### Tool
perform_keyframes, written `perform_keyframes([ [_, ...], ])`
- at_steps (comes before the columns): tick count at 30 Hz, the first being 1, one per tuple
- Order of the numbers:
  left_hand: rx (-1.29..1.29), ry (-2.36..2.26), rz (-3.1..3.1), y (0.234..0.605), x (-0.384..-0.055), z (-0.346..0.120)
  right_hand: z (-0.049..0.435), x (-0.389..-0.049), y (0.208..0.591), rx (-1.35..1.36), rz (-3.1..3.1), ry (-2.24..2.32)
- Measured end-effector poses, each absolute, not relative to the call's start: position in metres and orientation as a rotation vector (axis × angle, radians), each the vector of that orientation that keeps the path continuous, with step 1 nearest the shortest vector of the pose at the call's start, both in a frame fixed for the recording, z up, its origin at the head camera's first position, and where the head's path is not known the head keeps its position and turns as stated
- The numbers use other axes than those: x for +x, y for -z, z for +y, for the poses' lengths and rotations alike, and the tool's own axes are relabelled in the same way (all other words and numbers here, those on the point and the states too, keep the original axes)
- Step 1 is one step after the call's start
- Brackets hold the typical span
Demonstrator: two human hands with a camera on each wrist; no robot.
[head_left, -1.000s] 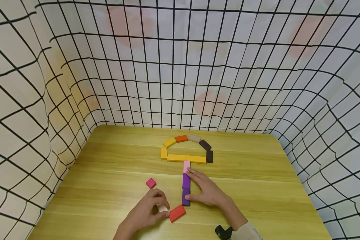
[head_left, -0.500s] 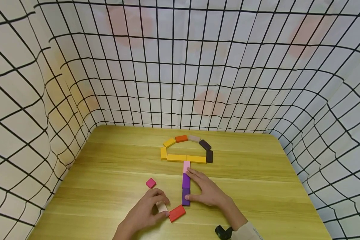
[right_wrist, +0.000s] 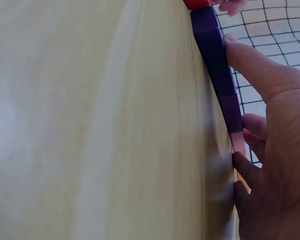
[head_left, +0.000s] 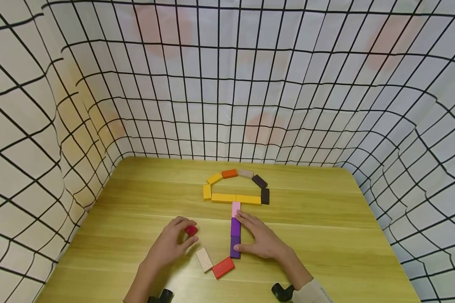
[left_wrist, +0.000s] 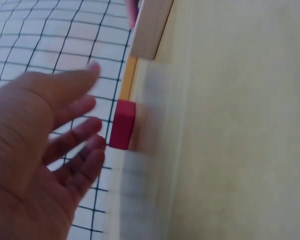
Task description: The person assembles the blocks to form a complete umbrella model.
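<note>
My left hand [head_left: 169, 242] spreads its thumb and fingers around a small crimson block [head_left: 191, 230]; in the left wrist view a gap shows between the fingers and that block [left_wrist: 123, 125]. Below it lie a pale wooden block [head_left: 204, 260] and a red block [head_left: 223, 268], end to end at an angle. My right hand [head_left: 263, 240] rests along a straight column: a pink block [head_left: 236, 208], a purple block [head_left: 235, 227] and a dark purple block [head_left: 235, 246]. Its thumb is on the dark purple block, its fingertips at the pink one.
Behind the column, two long yellow blocks [head_left: 223, 198] lie in a row. Above them curves an arch of small blocks, among them an orange block [head_left: 229, 174] and a black block [head_left: 265, 196]. A black wire grid [head_left: 227, 105] with white cloth surrounds the wooden table [head_left: 318, 210].
My left hand has let go of the pale wooden block and moved up and left to the crimson block. My right hand has stayed on the column.
</note>
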State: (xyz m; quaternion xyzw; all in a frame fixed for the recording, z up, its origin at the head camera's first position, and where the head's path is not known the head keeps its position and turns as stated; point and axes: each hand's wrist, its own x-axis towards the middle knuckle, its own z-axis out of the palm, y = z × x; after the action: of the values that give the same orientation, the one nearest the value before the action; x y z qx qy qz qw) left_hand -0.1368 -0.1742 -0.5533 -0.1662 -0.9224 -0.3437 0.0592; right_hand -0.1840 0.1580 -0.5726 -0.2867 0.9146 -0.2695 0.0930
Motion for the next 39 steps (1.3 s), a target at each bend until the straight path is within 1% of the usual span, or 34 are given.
perform_keyframes([
  [7,-0.461,1.085,-2.827,0.562,-0.151,-0.185,0.159,-0.185,0.573,-0.846,2.706,0.811],
  [11,-0.495,1.14,-2.822,0.563,-0.154,-0.186,0.159,-0.185,0.574,-0.832,2.709,0.806],
  [19,-0.605,1.147,-2.807,0.565,-0.154,-0.185,0.16,-0.184,0.572,-0.835,2.701,0.822],
  [26,-0.62,1.198,-2.783,0.568,-0.154,-0.184,0.16,-0.185,0.575,-0.827,2.695,0.811],
  [39,-0.818,1.159,-2.773,0.569,-0.151,-0.178,0.159,-0.185,0.574,-0.848,2.708,0.802],
])
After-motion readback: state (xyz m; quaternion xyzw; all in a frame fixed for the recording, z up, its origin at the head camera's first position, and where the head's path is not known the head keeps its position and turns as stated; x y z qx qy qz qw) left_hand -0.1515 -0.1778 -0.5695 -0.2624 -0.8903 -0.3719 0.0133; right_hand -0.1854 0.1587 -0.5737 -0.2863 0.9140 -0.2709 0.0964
